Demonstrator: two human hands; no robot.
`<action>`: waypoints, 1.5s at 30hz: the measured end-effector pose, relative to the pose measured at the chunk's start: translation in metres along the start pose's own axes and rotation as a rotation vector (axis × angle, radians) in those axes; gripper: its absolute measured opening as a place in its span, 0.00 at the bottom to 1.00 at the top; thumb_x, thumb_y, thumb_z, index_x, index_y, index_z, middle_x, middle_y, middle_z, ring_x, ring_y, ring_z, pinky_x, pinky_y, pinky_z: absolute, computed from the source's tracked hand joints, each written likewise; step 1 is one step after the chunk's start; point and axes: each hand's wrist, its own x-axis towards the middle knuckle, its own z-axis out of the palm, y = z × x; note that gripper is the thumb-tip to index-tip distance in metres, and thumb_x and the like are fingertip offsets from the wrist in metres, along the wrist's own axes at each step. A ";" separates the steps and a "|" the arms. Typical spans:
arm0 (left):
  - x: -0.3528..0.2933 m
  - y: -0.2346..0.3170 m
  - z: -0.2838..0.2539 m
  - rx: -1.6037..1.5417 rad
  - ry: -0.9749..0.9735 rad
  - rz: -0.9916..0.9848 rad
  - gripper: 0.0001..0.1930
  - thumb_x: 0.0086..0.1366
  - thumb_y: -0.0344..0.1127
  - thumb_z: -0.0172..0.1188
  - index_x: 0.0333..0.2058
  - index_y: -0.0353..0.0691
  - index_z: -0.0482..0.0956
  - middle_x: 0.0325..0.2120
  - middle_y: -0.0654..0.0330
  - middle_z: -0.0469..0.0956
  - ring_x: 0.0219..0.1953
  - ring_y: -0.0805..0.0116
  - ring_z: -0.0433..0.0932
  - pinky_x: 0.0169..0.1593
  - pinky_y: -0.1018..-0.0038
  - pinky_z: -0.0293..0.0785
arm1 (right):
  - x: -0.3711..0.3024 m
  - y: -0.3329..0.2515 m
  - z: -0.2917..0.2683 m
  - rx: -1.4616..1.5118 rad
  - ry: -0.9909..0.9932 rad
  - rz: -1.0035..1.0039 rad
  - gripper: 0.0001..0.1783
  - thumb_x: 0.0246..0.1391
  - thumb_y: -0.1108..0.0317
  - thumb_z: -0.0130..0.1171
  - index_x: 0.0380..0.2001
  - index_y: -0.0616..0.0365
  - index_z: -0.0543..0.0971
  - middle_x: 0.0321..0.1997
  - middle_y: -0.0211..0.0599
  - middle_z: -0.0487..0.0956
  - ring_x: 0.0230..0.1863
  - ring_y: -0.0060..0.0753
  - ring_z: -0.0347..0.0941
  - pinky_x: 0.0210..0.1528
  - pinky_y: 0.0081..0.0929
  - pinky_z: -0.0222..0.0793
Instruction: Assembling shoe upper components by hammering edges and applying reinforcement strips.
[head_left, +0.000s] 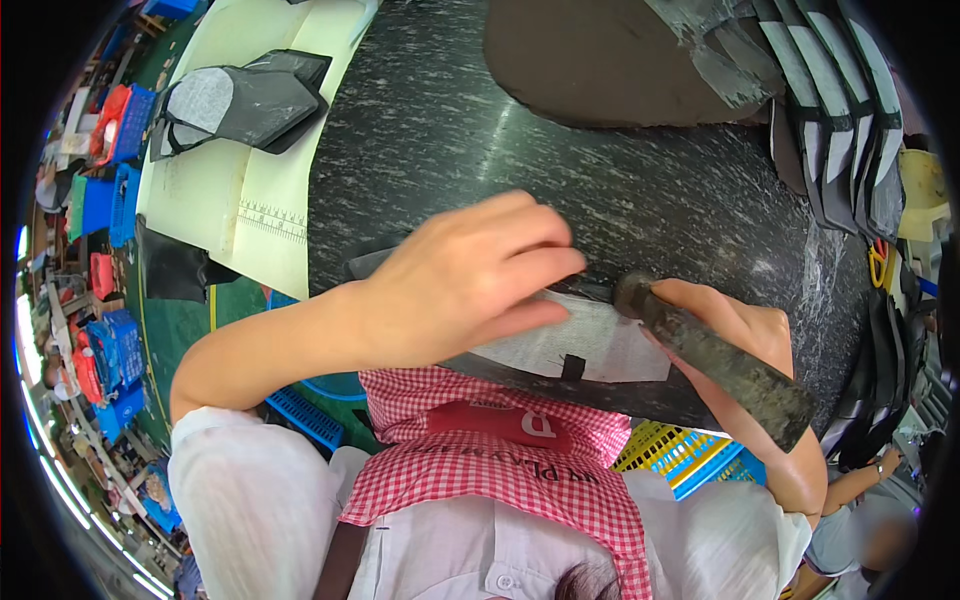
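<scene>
The thin grey-and-black panel [612, 352] at lower middle looks light and bendy, best held by its edge; the left hand [478, 275] curls its fingers over it, grip unclear, while the right hand [748, 316] grips a heavy-looking hammer [735, 365].

Beneath my left hand [480, 270], the panel [525, 350] is pale silver-grey with a black border; its tab [573, 367] is black. The tool [730, 365] at my right hand [735, 325] is dark grey-brown, mottled paler. Around both hands, the worktop [420, 150] is black, streaked whitish. Beyond them, the sheet [600, 60] is plain brown-grey. Left of my left hand, the board [275, 180] is cream with dark scale marks. Nearer me than both hands, my apron [480, 470] is red-and-white gingham; my sleeves [250, 500] are white.
</scene>
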 end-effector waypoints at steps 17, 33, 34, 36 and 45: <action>-0.026 -0.002 -0.009 0.226 0.069 0.157 0.14 0.45 0.30 0.70 0.31 0.32 0.79 0.32 0.55 0.77 0.33 0.59 0.77 0.36 0.68 0.76 | 0.038 -0.024 0.011 -0.079 0.108 -0.104 0.22 0.43 0.65 0.64 0.44 0.57 0.77 0.20 0.35 0.76 0.19 0.34 0.76 0.20 0.29 0.69; -0.049 -0.022 -0.049 0.050 0.022 -0.004 0.13 0.50 0.30 0.67 0.38 0.41 0.81 0.37 0.62 0.75 0.37 0.60 0.74 0.50 0.61 0.66 | 0.070 -0.045 0.009 0.162 -0.121 -0.010 0.15 0.45 0.74 0.65 0.39 0.61 0.79 0.29 0.43 0.81 0.27 0.37 0.81 0.29 0.29 0.74; -0.051 -0.023 -0.049 0.078 0.019 0.027 0.13 0.50 0.29 0.67 0.37 0.41 0.81 0.37 0.61 0.75 0.37 0.60 0.74 0.50 0.62 0.67 | 0.071 -0.045 0.009 0.180 -0.130 -0.024 0.15 0.46 0.74 0.66 0.40 0.61 0.79 0.29 0.42 0.81 0.27 0.36 0.80 0.29 0.28 0.74; -0.053 -0.024 -0.049 0.105 0.014 0.054 0.13 0.50 0.28 0.66 0.37 0.41 0.81 0.38 0.61 0.75 0.38 0.60 0.75 0.49 0.62 0.69 | 0.073 -0.045 0.011 0.193 -0.124 -0.037 0.15 0.47 0.73 0.67 0.40 0.60 0.79 0.29 0.42 0.81 0.27 0.35 0.80 0.29 0.28 0.73; -0.052 -0.019 -0.051 0.489 -0.069 0.339 0.14 0.49 0.31 0.60 0.36 0.33 0.79 0.39 0.56 0.76 0.41 0.59 0.76 0.39 0.68 0.77 | 0.080 -0.047 0.017 0.250 -0.073 0.006 0.14 0.49 0.73 0.67 0.40 0.60 0.80 0.30 0.41 0.81 0.28 0.31 0.80 0.31 0.27 0.74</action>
